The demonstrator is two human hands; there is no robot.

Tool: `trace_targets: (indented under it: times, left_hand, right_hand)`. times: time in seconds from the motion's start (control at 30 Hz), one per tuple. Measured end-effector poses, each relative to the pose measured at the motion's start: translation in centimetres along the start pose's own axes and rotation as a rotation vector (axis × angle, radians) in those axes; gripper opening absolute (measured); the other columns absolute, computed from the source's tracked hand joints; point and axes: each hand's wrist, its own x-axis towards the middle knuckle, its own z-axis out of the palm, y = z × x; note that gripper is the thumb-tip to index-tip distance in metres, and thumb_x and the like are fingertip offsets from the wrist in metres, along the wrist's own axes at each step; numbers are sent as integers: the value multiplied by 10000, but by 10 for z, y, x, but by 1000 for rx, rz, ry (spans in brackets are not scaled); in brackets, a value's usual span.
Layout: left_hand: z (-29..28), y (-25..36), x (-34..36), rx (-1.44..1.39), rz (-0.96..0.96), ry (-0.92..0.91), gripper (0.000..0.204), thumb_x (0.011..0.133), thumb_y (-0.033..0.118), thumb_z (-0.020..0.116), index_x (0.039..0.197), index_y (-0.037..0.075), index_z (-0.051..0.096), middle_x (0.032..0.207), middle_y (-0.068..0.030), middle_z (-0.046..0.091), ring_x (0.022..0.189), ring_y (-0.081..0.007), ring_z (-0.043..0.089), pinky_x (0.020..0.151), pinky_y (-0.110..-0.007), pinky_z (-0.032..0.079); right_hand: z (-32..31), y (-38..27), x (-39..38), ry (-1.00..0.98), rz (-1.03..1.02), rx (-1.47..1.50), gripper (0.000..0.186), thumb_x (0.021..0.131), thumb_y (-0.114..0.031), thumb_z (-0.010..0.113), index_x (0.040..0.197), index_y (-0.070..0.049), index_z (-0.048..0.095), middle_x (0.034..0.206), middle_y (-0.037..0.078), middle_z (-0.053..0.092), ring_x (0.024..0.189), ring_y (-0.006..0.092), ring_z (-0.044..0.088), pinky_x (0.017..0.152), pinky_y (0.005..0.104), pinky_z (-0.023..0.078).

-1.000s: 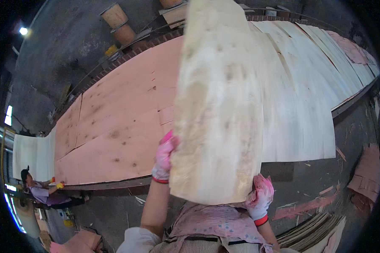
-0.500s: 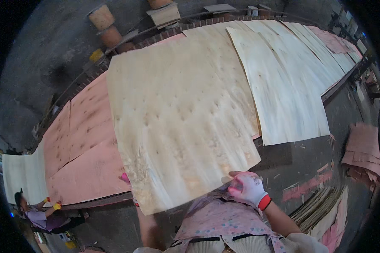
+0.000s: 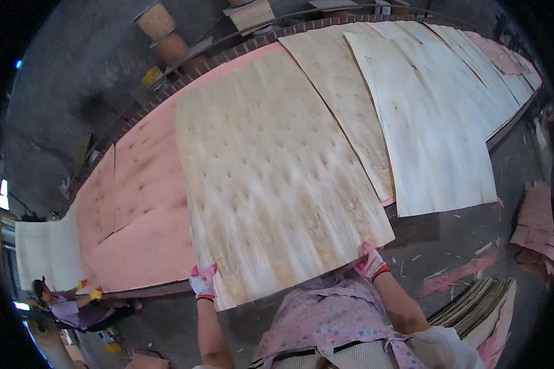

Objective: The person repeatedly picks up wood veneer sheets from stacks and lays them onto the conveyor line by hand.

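Pale veneer sheet laid over pink-glued boards

Thin wood veneer sheet (image 3: pixel 277 178) fills centre frame, over the pink board (image 3: pixel 141 209). Left hand (image 3: pixel 203 284) and right hand (image 3: pixel 370 263), gloved, pinch its near edge. It looks light, floppy and brittle; the corners give the safest hold.

Large pale veneer sheet (image 3: pixel 277 178), thin, roughly rectangular, fills the centre of the frame. Surface beige-yellow with rows of small dark knots and darker streaky grain toward its lower edge. Lies nearly flat, long axis running from upper centre down to lower centre, tilted slightly left at the bottom. Its near edge overhangs the front of the bed. Covers the pinkish sheets on its left side; its right edge overlaps or meets the next pale sheet, cannot tell which. Lower corners look slightly lifted, edge a bit ragged.
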Motion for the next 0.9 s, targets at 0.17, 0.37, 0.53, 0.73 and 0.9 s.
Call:
trace_targets:
  times: [0.17,0.37,0.53,0.73,0.9]
  left_hand:
    - [-41,-44,81,-117,158,1,455,689,8,712,1082,-82,499,939,-154,631,813,-213,616,741,-316,525]
    - [29,38,131,-56,185,-95,382,725,3,674,1060,-80,508,947,-158,630,837,-197,614,801,-301,494]
    - [55,28,155,-413,145,-262,378,762,-46,603,1095,-93,432,944,-214,593,841,-258,606,830,-358,500]
    - [-10,-1,212,-1060,-364,-340,420,840,16,495,1162,-82,243,1201,-344,357,1067,-370,475,925,-463,446]
    - [-30,-30,228,-1148,-427,-354,388,879,79,413,1167,-118,244,1224,-353,300,1118,-428,399,948,-514,405]
  right_hand:
    - [67,-11,-56,-334,-28,153,249,816,-352,613,839,-110,560,661,96,583,571,295,556,542,422,462]
    - [93,-66,-10,-271,-37,189,165,863,-287,558,829,-126,543,673,85,570,567,296,541,537,431,463]
    - [94,-80,2,-241,2,165,124,861,-256,565,849,-134,545,808,47,591,719,262,559,607,414,469]
    - [126,-66,-21,-295,-38,268,118,848,-249,597,860,-142,547,809,11,607,747,229,572,648,375,469]
    - [146,-84,-41,-202,110,311,126,823,-252,634,799,-154,557,745,-2,598,700,214,566,596,379,466]
